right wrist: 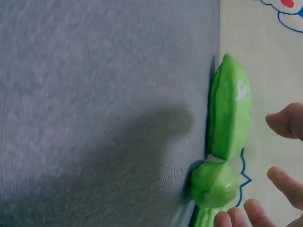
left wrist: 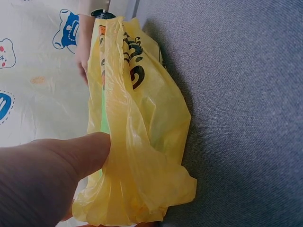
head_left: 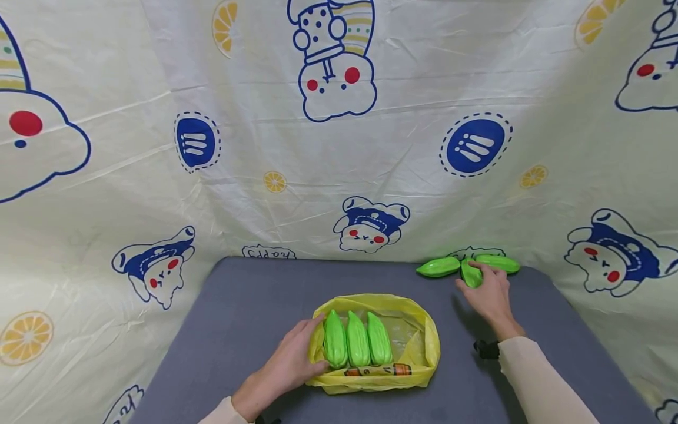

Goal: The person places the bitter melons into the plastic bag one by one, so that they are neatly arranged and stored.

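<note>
A yellow plastic bag lies with its mouth spread wide, and three green ribbed vegetables sit side by side in its left half. My left hand holds the bag's left end; in the left wrist view the thumb presses on the yellow film, while the other fingers are mostly hidden. At the table's back right, my right hand reaches over a middle green vegetable, fingers spread around it. Others lie on its left and right. The right wrist view shows the fingers parted above the middle vegetable.
A grey cloth-covered table carries everything. A white printed sheet hangs behind its back edge and at both sides. The vegetables at the back lie right against the sheet. An orange and dark print shows along the bag's near rim.
</note>
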A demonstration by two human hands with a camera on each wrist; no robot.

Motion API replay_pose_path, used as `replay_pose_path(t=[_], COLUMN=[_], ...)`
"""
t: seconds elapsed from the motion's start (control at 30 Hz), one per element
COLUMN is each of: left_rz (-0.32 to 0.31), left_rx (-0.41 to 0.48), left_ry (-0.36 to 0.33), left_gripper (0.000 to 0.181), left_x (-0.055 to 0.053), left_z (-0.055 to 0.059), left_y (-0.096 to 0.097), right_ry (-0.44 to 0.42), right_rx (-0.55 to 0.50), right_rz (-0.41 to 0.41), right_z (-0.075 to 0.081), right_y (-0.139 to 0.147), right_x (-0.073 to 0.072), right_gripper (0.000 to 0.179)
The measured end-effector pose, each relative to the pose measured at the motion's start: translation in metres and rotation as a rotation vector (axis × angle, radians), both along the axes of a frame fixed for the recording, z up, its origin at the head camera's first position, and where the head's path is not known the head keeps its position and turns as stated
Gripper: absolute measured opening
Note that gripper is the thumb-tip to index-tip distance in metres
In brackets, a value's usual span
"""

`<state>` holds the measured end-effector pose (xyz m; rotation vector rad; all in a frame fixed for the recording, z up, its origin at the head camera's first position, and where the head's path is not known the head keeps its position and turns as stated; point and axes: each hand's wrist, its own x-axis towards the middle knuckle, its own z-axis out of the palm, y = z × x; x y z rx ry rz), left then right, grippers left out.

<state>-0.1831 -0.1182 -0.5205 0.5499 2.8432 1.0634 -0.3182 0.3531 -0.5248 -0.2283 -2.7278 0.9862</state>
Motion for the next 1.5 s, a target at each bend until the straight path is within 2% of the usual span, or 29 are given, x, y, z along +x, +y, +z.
replay_pose_path(t=[0.47,0.87,1.0,1.23,1.5], left_rz=[-0.004,-0.005,-0.008,-0.006,-0.011], left_rx=[0.005,-0.001,0.002,-0.002,-0.008], left_ry=[0.004,0.003,0.004,0.000,0.021], left_gripper=[0.102,0.100,0.100,0.100,0.100], left_x=[0.000,0.001,0.001,0.000,0.001], left_z=[0.004,0.003,0.004,0.004,0.004], left_y=[0.000,0.001,0.001,0.001,0.001], right_ry=[-0.072,-0.116,-0.098,-0.001,0.034], right_rx=[0.021,0.014,0.019,0.070,0.060], right_rz=[-0.014,-0.011,-0.004,0.014,0.008], right_z=[-0.012,-0.018,-0.020,-0.026,-0.033], right_y=[0.011,0.009,0.011,0.020,0.022], right_x=[-0.020,-0.028,-0.030,-0.031,-0.029], right_gripper=[0.097,0.095,0.090,0.073,0.069])
